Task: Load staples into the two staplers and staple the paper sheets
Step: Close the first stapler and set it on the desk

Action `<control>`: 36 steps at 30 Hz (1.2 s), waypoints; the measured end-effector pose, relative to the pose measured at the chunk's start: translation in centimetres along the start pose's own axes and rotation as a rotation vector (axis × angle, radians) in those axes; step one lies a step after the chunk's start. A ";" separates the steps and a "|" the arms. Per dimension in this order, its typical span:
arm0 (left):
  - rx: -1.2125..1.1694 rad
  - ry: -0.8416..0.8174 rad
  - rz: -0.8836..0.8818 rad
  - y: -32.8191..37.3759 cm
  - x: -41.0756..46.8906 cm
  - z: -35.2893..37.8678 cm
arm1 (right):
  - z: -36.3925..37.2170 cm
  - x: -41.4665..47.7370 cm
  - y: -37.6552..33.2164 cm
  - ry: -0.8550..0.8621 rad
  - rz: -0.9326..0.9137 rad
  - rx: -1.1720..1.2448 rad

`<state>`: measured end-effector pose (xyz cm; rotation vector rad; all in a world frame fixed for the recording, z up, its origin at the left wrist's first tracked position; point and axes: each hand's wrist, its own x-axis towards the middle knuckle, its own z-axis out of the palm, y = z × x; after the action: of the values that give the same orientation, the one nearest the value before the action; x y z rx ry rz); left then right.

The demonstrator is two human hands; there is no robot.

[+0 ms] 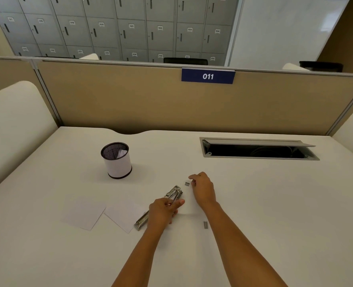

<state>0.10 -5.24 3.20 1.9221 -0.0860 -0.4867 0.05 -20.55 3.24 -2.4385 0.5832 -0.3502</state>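
Two staple strips within reach on the desk (254, 204): far strip (187, 184) just beside the right hand (202, 188), near strip (205, 224) by the right forearm. Cannot tell whether those curled right fingers already pinch anything. Left hand (164, 211) wrapped round the metal stapler (175, 192), hinged wide open, low over the desk, right of the sheets (82, 214). Probably light, brittle strips, apt to snap if bent: best pinched along the long sides, kept level. Rigid, slick stapler: best gripped mid-body.
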 end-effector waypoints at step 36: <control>0.509 0.396 0.598 -0.5 3.3 -3.3 | -0.9 4.4 -11.8 -0.029 -0.121 0.385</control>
<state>4.30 -3.12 2.82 2.3119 -0.5495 0.3520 7.37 -14.58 11.64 -2.1064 0.3203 -0.4329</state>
